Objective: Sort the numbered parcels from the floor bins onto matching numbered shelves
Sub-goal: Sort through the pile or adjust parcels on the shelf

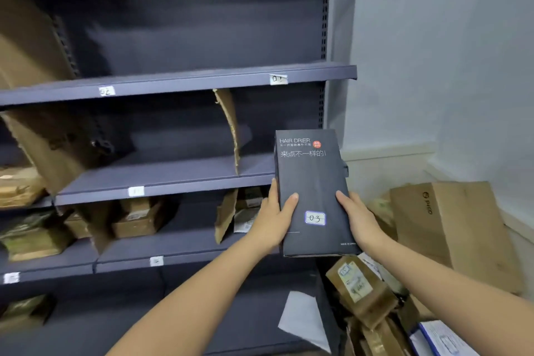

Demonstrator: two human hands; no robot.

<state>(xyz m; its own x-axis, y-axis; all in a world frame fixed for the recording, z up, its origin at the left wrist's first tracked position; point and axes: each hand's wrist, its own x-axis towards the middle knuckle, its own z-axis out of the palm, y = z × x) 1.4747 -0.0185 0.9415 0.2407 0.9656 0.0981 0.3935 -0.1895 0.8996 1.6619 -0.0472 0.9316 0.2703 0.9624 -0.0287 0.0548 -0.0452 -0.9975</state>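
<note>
Both bare forearms are stretched forward, and a tall dark-grey cardboard hair-drier box (313,191) labelled 03 is held upright between the hands, in front of the right end of the dark blue metal shelving (173,179).

The left hand (274,215) is curled round the box's left edge with the thumb across its front; the right hand (358,218) is wrapped round the right edge, so the box is gripped from both sides near its lower half. The white handwritten 03 sticker (315,217) should be kept facing up and checked against the shelf tags: the white 01 tag (278,79) is legible, the others are blurred. A shelf tagged 03 cannot be made out, so it should be located before the box is released.
</note>
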